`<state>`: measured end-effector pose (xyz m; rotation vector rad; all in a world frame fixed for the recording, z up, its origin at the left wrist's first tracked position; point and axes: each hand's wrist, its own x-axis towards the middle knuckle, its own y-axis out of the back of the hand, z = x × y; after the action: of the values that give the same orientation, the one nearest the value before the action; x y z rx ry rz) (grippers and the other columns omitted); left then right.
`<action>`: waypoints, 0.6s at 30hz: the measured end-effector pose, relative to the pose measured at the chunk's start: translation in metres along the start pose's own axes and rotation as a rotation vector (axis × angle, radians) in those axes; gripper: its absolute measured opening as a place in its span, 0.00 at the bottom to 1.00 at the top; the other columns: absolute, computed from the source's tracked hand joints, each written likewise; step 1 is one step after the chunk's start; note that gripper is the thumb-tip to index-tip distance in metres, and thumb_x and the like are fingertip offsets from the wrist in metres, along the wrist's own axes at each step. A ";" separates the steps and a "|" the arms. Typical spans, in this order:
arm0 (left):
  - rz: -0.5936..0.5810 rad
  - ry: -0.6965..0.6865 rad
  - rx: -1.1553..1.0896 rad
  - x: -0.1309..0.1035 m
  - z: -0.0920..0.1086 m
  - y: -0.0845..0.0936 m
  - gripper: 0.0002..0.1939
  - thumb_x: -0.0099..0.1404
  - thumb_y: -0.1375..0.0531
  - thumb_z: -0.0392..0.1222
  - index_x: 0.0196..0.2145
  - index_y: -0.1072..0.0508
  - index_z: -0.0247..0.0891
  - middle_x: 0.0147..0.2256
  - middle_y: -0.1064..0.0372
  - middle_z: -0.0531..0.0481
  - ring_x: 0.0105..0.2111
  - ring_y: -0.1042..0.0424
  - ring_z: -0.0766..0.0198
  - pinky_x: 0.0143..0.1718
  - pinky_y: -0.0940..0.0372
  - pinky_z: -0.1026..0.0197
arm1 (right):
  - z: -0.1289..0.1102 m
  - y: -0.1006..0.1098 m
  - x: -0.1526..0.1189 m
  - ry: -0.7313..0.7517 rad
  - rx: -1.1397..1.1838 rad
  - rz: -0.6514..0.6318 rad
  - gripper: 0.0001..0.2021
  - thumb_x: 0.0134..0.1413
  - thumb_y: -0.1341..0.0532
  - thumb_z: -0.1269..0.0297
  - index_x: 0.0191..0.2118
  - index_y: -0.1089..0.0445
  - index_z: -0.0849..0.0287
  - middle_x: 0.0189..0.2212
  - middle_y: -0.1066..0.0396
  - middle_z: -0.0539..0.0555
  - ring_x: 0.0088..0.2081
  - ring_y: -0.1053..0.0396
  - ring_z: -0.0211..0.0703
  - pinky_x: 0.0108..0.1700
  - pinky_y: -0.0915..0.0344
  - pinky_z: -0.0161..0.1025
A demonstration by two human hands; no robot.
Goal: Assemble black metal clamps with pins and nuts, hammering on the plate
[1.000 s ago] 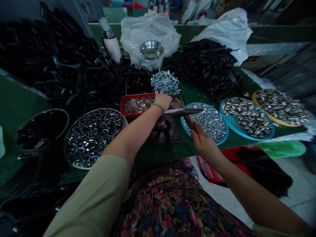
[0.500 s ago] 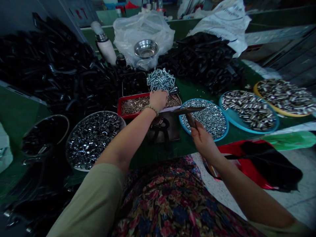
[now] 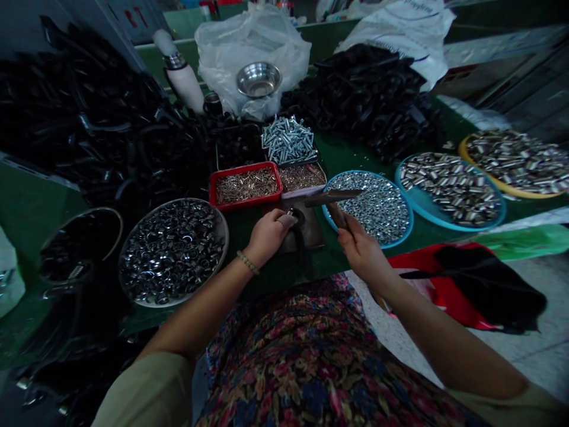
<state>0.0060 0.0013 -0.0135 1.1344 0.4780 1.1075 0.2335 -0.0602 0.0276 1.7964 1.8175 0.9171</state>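
Right hand (image 3: pixel 365 254) grips hammer (image 3: pixel 338 218), its head at black part's (image 3: pixel 300 241) 2 o'clock. Part's on plate (image 3: pixel 315 230). Left hand (image 3: pixel 268 235): fingers bent at part, can't tell grip. Risk: stray swing clips them, too close.

The slab (image 3: pixel 316 233) lies on the table (image 3: pixel 338 149). From it: rivet tray (image 3: pixel 303 191) at 12 o'clock, bolts (image 3: pixel 288 140) behind; pin tray (image 3: pixel 249 203) at 10; ring tray (image 3: pixel 160 304) at 9; bead tray (image 3: pixel 411 220) at 2, tube tray (image 3: pixel 416 200) and sleeve tray (image 3: pixel 489 179) beyond. Farther back: bag (image 3: pixel 284 41) at 11, bowl (image 3: pixel 258 82) against it, flask (image 3: pixel 184 86) to its left; heap (image 3: pixel 364 98) at 1.
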 end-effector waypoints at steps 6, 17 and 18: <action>-0.129 -0.091 0.255 -0.002 0.010 0.008 0.12 0.68 0.48 0.39 0.46 0.29 0.39 0.45 0.32 0.45 0.41 0.34 0.58 0.41 0.37 0.58 | -0.001 0.002 -0.006 -0.024 -0.012 0.007 0.21 0.65 0.52 0.58 0.59 0.41 0.61 0.47 0.28 0.63 0.45 0.27 0.53 0.45 0.31 0.49; -0.001 0.072 0.018 -0.041 0.019 0.025 0.21 0.65 0.44 0.40 0.55 0.37 0.39 0.53 0.37 0.43 0.51 0.35 0.56 0.55 0.38 0.56 | -0.017 -0.003 -0.004 0.147 -0.080 -0.184 0.25 0.64 0.52 0.62 0.65 0.48 0.55 0.58 0.36 0.61 0.55 0.33 0.54 0.54 0.34 0.53; 0.026 0.096 0.023 -0.050 0.020 0.026 0.22 0.65 0.44 0.41 0.56 0.38 0.39 0.54 0.38 0.43 0.51 0.36 0.55 0.55 0.38 0.55 | -0.020 -0.003 -0.004 0.161 -0.083 -0.177 0.26 0.64 0.52 0.63 0.66 0.51 0.54 0.60 0.38 0.59 0.57 0.35 0.53 0.55 0.35 0.52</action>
<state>-0.0109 -0.0522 0.0070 1.1132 0.5535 1.1857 0.2178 -0.0668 0.0387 1.5229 1.9691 1.0759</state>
